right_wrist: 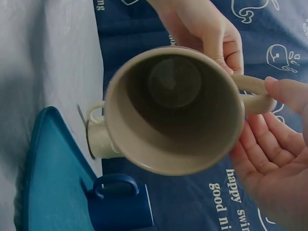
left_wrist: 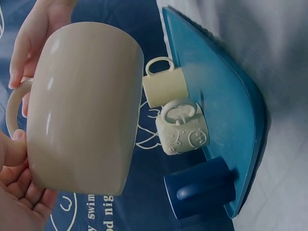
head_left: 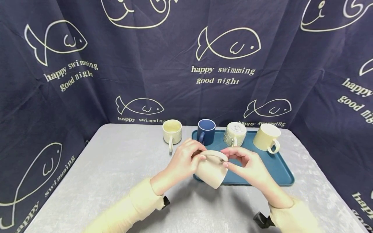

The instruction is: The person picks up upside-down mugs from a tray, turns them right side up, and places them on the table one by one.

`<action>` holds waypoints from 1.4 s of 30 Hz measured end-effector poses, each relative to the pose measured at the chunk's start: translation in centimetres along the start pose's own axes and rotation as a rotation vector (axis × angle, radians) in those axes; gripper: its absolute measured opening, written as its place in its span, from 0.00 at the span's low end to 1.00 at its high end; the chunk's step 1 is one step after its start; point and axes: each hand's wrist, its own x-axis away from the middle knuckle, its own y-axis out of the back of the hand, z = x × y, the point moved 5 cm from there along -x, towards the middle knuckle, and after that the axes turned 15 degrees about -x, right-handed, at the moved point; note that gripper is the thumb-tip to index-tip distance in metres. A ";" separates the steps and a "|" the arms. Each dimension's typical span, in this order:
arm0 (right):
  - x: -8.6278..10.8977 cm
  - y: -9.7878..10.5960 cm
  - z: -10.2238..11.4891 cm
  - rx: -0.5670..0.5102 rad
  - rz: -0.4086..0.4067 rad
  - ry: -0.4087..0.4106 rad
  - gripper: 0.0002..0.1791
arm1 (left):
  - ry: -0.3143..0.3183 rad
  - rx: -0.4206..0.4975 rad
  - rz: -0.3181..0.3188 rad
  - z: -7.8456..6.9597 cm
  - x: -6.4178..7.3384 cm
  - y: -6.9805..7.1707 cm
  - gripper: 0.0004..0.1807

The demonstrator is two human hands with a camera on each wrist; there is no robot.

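Tilted on its side with its handle uppermost, a beige mug (head_left: 210, 173) is held up over the front left part of the blue tray (head_left: 274, 166). My left hand (head_left: 185, 158) grips it at the base end, thumb by the handle. From the other side my right hand (head_left: 246, 162) pinches the handle near the rim, its thumb on the handle in the right wrist view. The mug's open mouth (right_wrist: 175, 113) faces the right wrist camera, and the inside shows nothing in it.
Along the tray's back stand a dark blue mug (head_left: 207, 132), an upside-down cream mug (head_left: 234, 137) with raised patterns, and a pale yellow mug (head_left: 265, 139). Left of the tray, another cream mug (head_left: 171, 136) sits upright on the grey table (head_left: 125, 155). A navy printed curtain (head_left: 163, 64) hangs behind.
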 end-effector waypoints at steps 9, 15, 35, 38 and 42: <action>0.5 0.1 -0.6 0.062 -0.057 0.069 0.21 | 0.075 -0.030 -0.046 0.2 0.4 0.0 0.07; 0.7 0.0 -1.2 0.055 -0.095 0.103 0.21 | 0.132 -0.039 -0.050 0.3 0.7 -0.1 0.08; 0.5 -2.1 2.1 0.238 -0.116 0.310 0.18 | 0.158 0.008 -0.024 0.3 1.4 -0.5 0.09; 0.4 -2.1 2.5 0.263 -0.123 0.318 0.18 | 0.156 0.021 -0.027 0.3 1.4 -0.5 0.09; 0.2 -2.0 2.8 0.285 -0.131 0.352 0.18 | 0.149 0.039 -0.028 0.2 1.4 -0.4 0.09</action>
